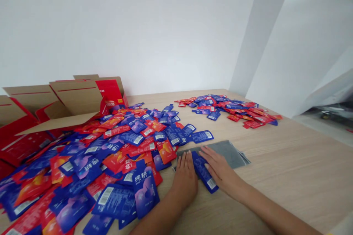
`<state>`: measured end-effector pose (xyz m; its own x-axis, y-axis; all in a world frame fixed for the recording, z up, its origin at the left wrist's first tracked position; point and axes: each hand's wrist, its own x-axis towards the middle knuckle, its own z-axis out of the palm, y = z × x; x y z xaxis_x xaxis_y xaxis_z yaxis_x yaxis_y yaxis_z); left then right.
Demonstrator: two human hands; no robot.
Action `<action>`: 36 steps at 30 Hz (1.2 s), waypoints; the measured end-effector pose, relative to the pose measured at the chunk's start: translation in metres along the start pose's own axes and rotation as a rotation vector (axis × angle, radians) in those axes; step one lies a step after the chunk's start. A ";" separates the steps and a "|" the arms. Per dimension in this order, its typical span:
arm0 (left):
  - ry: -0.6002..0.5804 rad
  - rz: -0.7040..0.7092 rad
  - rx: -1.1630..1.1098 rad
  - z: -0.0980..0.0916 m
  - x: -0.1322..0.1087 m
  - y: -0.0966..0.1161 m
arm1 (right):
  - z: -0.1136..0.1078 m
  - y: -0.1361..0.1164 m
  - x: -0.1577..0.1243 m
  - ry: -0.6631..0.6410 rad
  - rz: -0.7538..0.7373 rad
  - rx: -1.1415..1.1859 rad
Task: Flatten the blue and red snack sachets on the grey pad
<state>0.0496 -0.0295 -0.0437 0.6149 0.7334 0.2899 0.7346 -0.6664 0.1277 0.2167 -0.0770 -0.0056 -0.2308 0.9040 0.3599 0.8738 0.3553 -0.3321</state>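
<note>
A blue pouch [204, 173] lies with its printed side and barcode up, partly over a flat grey plastic bag [233, 154]. My left hand [185, 176] rests palm down at the pouch's left edge, its fingers stretched out over the bag. On the other side, my right hand [219, 169] lies flat with fingers extended, touching the pouch's right edge. Neither hand is closed around anything. Just left of my left hand, a blue pouch with a purple fruit picture [145, 191] lies on a large heap of red and blue pouches [116, 154].
Open red cardboard boxes [111, 93] with brown flaps stand at the left, behind the large heap. A smaller pile of red and blue pouches [228, 108] lies at the back right of the wooden table [292, 169]. A white wall [171, 36] rises behind the table.
</note>
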 end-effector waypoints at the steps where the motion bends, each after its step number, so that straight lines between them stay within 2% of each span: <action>1: -0.008 0.004 0.000 0.001 0.000 -0.001 | 0.006 0.001 -0.001 -0.075 -0.002 -0.031; 4: -0.042 0.009 0.005 0.001 0.001 -0.001 | 0.015 0.010 -0.003 -0.213 0.023 -0.116; 8: -0.045 -0.004 0.005 -0.002 0.002 0.001 | 0.011 0.037 -0.003 -0.203 0.143 -0.239; 11: -0.068 -0.004 -0.003 -0.004 0.002 0.001 | 0.007 0.053 -0.005 -0.159 0.167 -0.238; 14: -0.076 0.000 -0.011 -0.005 0.001 0.001 | 0.006 0.042 -0.008 -0.118 0.116 -0.150; 18: -0.078 0.007 -0.003 -0.003 0.000 0.000 | 0.010 0.009 -0.009 -0.180 -0.002 -0.083; 20: -0.071 0.016 0.011 -0.001 0.000 -0.001 | 0.012 0.007 -0.007 -0.196 -0.014 -0.112; 26: -0.083 0.009 0.023 0.001 0.001 0.000 | 0.009 0.061 -0.009 -0.054 0.105 -0.266; 28: -0.095 0.008 0.023 -0.002 0.002 0.001 | 0.009 0.067 -0.012 -0.020 0.096 -0.260; 30: -0.108 0.007 0.021 -0.005 0.002 0.001 | 0.011 0.058 -0.016 -0.023 0.078 -0.241; 33: -0.124 0.006 0.015 -0.008 0.003 0.002 | 0.015 0.032 -0.021 -0.081 0.031 -0.194; 36: -0.099 0.011 0.010 -0.008 0.002 0.002 | 0.016 0.014 -0.023 -0.127 0.011 -0.156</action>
<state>0.0501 -0.0297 -0.0355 0.6477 0.7363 0.1955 0.7305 -0.6732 0.1152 0.2272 -0.0893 -0.0322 -0.2642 0.9338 0.2412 0.9300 0.3130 -0.1928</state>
